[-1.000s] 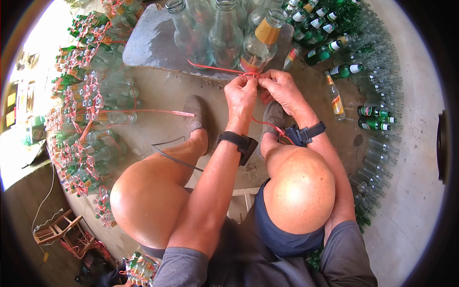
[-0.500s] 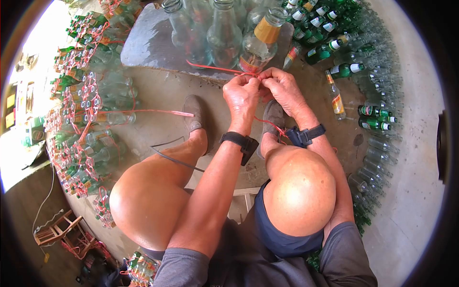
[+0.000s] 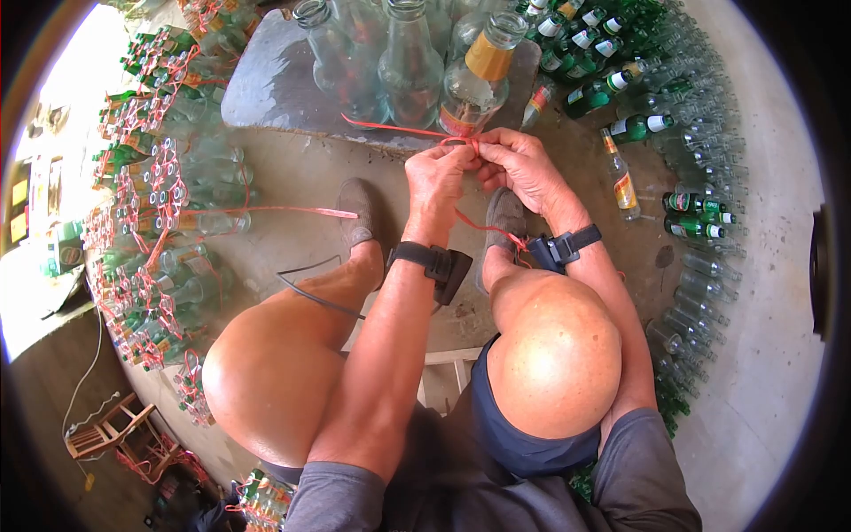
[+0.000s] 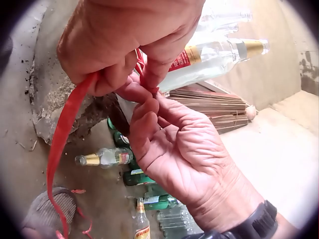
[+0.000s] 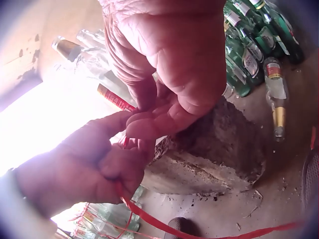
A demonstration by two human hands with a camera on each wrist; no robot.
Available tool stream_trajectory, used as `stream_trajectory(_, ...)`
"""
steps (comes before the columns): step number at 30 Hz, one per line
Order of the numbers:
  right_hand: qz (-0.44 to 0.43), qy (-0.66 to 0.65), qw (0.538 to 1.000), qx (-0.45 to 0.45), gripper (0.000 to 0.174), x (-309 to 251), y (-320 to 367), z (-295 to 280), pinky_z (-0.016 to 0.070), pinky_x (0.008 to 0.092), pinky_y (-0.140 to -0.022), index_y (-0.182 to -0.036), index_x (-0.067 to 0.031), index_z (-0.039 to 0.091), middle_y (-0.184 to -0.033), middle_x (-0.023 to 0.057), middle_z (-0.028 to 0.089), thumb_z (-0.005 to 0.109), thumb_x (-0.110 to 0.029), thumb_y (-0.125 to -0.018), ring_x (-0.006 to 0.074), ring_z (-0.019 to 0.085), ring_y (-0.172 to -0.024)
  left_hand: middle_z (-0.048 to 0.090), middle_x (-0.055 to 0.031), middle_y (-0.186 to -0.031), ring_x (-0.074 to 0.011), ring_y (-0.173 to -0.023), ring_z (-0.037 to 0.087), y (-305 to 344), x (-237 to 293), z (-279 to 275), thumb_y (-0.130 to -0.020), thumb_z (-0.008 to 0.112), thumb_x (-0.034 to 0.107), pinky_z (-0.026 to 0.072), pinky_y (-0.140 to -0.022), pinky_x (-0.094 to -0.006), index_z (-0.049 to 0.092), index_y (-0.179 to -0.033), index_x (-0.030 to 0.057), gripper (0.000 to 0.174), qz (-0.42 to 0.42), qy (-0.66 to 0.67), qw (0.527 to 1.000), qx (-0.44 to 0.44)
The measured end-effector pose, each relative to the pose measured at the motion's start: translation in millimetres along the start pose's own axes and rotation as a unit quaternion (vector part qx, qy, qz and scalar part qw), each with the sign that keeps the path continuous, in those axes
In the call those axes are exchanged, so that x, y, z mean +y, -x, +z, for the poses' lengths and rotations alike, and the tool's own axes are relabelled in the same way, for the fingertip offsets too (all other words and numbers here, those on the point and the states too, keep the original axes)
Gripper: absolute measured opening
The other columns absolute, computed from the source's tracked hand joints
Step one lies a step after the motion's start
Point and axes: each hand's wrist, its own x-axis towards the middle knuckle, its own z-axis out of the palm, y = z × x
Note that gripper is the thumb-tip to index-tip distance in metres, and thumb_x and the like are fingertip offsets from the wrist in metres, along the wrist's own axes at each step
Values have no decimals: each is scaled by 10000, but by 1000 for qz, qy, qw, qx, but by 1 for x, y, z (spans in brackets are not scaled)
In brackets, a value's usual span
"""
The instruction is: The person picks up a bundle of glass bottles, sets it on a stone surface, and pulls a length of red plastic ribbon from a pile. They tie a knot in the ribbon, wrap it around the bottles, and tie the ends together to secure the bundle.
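Note:
In the head view my left hand (image 3: pixel 434 182) and right hand (image 3: pixel 525 170) meet at the front edge of a stone slab (image 3: pixel 266 84). A red plastic strip (image 3: pixel 390 129) runs to the fingertips of both hands, which pinch it close together. Its tail hangs from the left hand in the left wrist view, where the strip (image 4: pixel 64 119) drops toward a shoe. Just above the fingers stands a clear bottle with a gold neck label (image 3: pixel 479 84), upright beside other clear bottles (image 3: pixel 409 75). The curled fingers partly hide the point where the strip crosses itself.
Bundles of bottles tied with red strip (image 3: pixel 168 177) line the left. Green bottles (image 3: pixel 612 84) crowd the right, and a clear bottle with a gold neck (image 3: pixel 623 182) lies on the floor. A red strip stretches across the floor near the left shoe (image 3: pixel 359 213).
My left wrist has shifted a little left and turned, and the left fingers have drawn slightly leftward. The right hand stays nearly in place. Both keep hold of the red strip.

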Motion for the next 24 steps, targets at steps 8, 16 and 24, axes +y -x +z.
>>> stream_trajectory(8,4,29,999,28,176,-3,0,4,528,269,-591,-988,-44,673,-922,55,701,634,-210,-944,123,646,-686,646,-11,-680,-55,-483,433,6,4,-4,-824,760,229,292,-413,-244,749,-858,0,232,-7,-36,999,-19)
stream_trajectory(16,-26,55,991,121,212,-2,-4,15,499,284,-492,-942,5,662,-811,62,631,627,-203,-920,136,617,-593,542,47,-623,-55,-501,421,1,0,-16,-847,746,229,298,-437,-252,754,-841,-1,230,-11,-47,999,-14)
stream_trajectory(24,-52,29,984,167,209,-2,-10,18,514,287,-478,-932,23,651,-788,70,623,601,-180,-918,139,607,-580,438,88,-597,-31,-459,328,1,9,-23,-867,751,168,251,-414,-226,708,-866,12,162,4,-30,1000,8)
